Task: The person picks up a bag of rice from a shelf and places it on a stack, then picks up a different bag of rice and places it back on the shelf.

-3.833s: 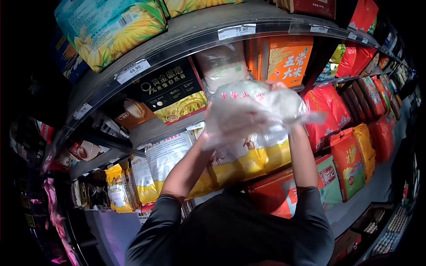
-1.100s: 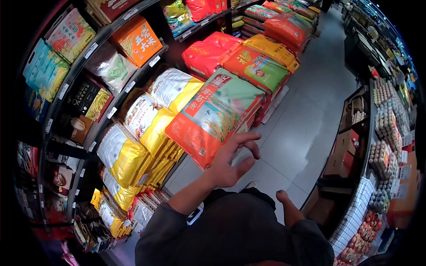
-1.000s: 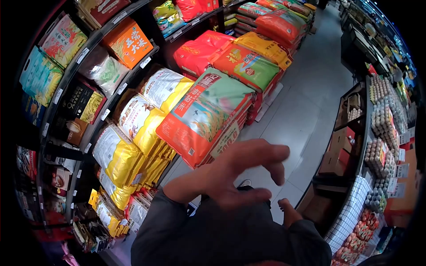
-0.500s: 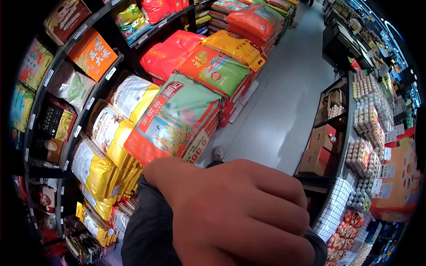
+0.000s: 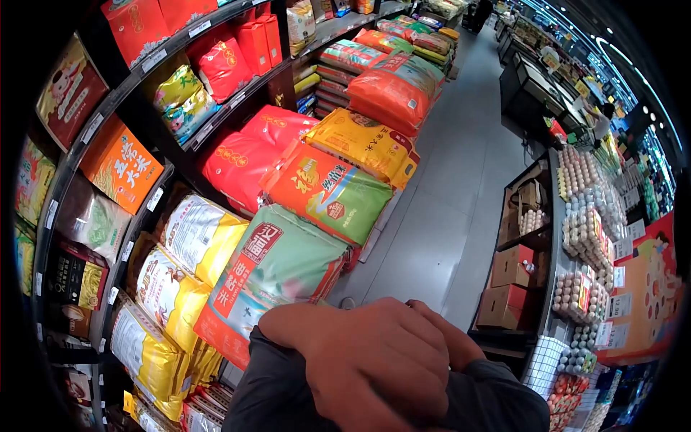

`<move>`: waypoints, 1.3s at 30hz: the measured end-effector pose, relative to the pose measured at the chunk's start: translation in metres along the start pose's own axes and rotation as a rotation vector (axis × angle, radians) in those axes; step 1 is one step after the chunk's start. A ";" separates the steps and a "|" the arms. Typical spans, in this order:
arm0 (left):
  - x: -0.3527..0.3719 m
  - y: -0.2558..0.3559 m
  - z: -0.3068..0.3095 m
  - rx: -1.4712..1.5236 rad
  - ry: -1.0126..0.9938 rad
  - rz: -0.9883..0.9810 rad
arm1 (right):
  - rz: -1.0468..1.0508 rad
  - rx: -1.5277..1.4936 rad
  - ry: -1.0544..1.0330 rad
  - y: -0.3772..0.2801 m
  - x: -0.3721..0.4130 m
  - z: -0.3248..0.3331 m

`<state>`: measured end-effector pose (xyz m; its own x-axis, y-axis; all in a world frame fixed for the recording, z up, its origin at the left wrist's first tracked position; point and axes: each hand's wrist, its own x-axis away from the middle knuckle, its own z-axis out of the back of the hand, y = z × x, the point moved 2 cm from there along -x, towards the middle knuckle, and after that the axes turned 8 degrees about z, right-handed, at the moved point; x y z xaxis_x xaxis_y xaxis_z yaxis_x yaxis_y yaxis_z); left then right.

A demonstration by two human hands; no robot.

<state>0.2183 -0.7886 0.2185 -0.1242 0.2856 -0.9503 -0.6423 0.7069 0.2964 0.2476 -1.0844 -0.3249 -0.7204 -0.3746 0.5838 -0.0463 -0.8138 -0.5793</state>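
Observation:
My left hand (image 5: 378, 356) is in front of my body, back of the hand up, with its fingers curled down. Behind it, my right hand (image 5: 437, 320) shows mainly as a wrist and a bit of its edge; its fingers are hidden. The two hands overlap and seem to touch. Whatever the left fingers close around is out of sight. Beyond the left wrist lies a green and red rice bag (image 5: 288, 245) on a stack, seemingly apart from the hand. Dark sleeves cover both forearms.
Yellow and white bags (image 5: 162, 284) are piled at left, below shelves (image 5: 137, 75) of packaged goods. More rice bags (image 5: 335, 187) line the grey aisle floor (image 5: 432, 216). At right, egg trays (image 5: 576, 288) stand on a counter above cardboard boxes (image 5: 504, 306). A person (image 5: 599, 121) is far off.
The view has tilted up, showing more of the upper shelves and aisle. My left hand looks smaller and lower, and my right wrist has come into sight behind it.

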 end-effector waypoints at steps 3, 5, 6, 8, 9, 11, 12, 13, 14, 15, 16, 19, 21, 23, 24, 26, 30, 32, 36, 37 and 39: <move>-0.004 -0.022 0.044 -0.196 -0.128 0.395 | -0.013 0.136 0.002 0.052 -0.026 -0.012; 0.019 -0.067 0.056 -0.258 0.153 0.517 | -0.004 0.051 -0.038 0.109 -0.048 -0.037; 0.035 -0.091 0.072 -0.333 0.162 0.653 | -0.003 -0.049 -0.072 0.124 -0.057 -0.037; 0.087 -0.153 0.108 -0.536 0.285 0.904 | -0.129 0.065 -0.052 0.072 -0.029 0.000; 0.123 -0.188 0.126 -0.709 0.389 1.015 | -0.130 0.075 -0.058 0.051 -0.024 0.013; 0.219 -0.252 0.156 -1.055 0.452 1.156 | -0.101 0.058 -0.060 0.051 -0.038 0.020; 0.249 -0.271 0.166 -1.088 0.470 1.282 | -0.070 0.032 -0.031 0.057 -0.046 0.025; 0.267 -0.281 0.173 -1.087 0.507 1.303 | -0.052 0.032 -0.033 0.065 -0.060 0.029; 0.283 -0.289 0.179 -1.128 0.404 1.513 | -0.034 0.028 -0.031 0.070 -0.071 0.034; 0.299 -0.297 0.185 -1.156 0.282 1.720 | -0.033 0.040 -0.055 0.069 -0.081 0.044; 0.318 -0.306 0.192 -1.150 0.268 1.831 | -0.017 0.016 -0.052 0.066 -0.094 0.056; 0.343 -0.320 0.213 -1.067 0.352 2.212 | 0.050 -0.036 -0.056 0.081 -0.134 0.087; 0.357 -0.328 0.215 -1.212 0.270 2.267 | 0.041 -0.150 -0.093 0.094 -0.168 0.116; 0.355 -0.348 0.212 -1.239 0.320 2.332 | -0.108 -0.370 -0.178 0.101 -0.189 0.149; 0.353 -0.353 0.211 -1.270 0.321 2.394 | -0.111 -0.346 -0.185 0.097 -0.195 0.172; 0.370 -0.365 0.204 -1.361 0.387 2.379 | -0.116 -0.394 -0.159 0.097 -0.210 0.209; 0.363 -0.369 0.205 -1.480 0.389 2.400 | -0.158 -0.466 -0.083 0.149 -0.252 0.259; 0.357 -0.368 0.208 -1.383 0.440 2.405 | -0.220 -0.518 -0.032 0.171 -0.259 0.280; 0.343 -0.370 0.227 -1.347 0.424 2.493 | -0.288 -0.561 -0.031 0.189 -0.253 0.306; 0.342 -0.371 0.232 -1.353 0.401 2.497 | -0.291 -0.578 -0.031 0.192 -0.252 0.304; 0.343 -0.375 0.241 -1.381 0.469 2.510 | -0.297 -0.451 -0.131 0.198 -0.251 0.307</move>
<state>0.5987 -0.7994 -0.1949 -0.6110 -0.6622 0.4338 0.7584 -0.6468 0.0809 0.6313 -1.2876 -0.4110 -0.5403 -0.2332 0.8085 -0.5471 -0.6327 -0.5481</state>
